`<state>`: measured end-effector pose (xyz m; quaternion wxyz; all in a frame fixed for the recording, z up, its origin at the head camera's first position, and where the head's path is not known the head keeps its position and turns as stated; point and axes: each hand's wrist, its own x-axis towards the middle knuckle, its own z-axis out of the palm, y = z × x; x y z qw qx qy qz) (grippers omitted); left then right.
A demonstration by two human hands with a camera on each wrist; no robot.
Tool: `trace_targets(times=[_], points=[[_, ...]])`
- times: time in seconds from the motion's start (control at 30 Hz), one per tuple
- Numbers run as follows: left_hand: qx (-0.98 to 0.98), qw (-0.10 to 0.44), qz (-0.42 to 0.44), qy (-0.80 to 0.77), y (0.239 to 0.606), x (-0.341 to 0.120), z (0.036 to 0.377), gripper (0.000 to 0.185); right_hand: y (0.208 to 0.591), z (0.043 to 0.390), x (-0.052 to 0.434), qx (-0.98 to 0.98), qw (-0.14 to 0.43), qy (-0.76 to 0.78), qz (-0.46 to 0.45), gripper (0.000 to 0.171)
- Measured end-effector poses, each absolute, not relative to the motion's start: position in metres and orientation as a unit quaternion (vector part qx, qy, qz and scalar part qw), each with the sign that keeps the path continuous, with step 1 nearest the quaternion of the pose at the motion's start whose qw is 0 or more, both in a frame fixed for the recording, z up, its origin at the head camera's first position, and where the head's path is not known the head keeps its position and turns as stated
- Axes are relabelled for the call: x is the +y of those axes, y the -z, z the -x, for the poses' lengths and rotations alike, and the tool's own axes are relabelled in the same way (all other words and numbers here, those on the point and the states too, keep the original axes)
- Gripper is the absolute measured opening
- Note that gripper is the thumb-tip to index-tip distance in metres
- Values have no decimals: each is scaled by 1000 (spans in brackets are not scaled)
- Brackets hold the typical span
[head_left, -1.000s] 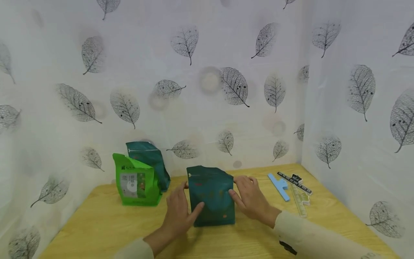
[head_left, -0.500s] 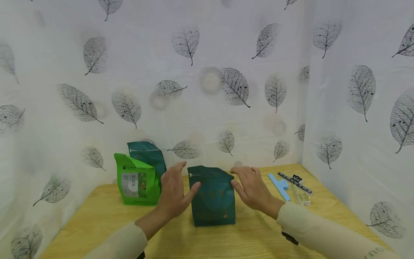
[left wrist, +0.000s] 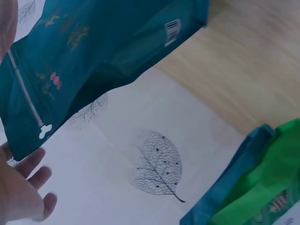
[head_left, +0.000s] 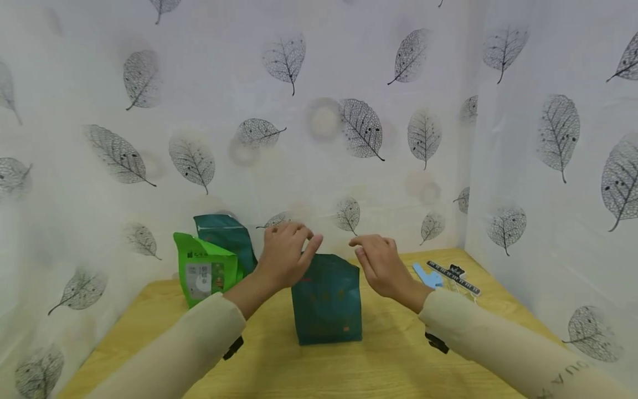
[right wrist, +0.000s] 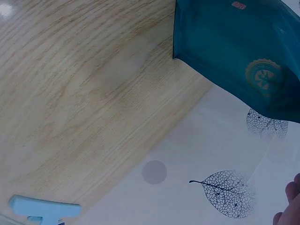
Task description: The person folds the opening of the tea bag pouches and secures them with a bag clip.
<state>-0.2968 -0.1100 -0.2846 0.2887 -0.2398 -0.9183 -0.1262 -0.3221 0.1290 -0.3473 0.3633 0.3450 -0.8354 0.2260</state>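
A dark teal stand-up pouch with a zip strip near its top stands upright on the table. At its upper left corner is my left hand, overlapping that corner in the head view. The left wrist view puts the thumb beside the zip end of the pouch and the loosely spread fingers at the corner. My right hand hovers just off the upper right corner, fingers bent inward and holding nothing. Only a few of its fingertips show in the right wrist view.
At the back left stand a bright green pouch and, behind it, another teal pouch. A light blue clip and a piano-key patterned clip lie at the right, partly behind the right forearm. A leaf-print curtain encloses the table.
Both hands have left the sides of the middle pouch and risen to its top, the left hand moving farther up and inward. The pouch stays in place.
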Motion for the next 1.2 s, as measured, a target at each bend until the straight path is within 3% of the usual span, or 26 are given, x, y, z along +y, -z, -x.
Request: trace_targets(times=[0.17, 0.3, 1.2], points=[[-946, 207, 234, 82, 275, -98, 301, 52, 343, 319, 126, -868, 290, -227, -333, 25], [-954, 172, 237, 65, 275, -96, 301, 50, 345, 317, 125, -872, 274, -223, -339, 27], [-917, 103, 373, 94, 276, -109, 304, 34, 360, 320, 131, -835, 265, -221, -430, 19]])
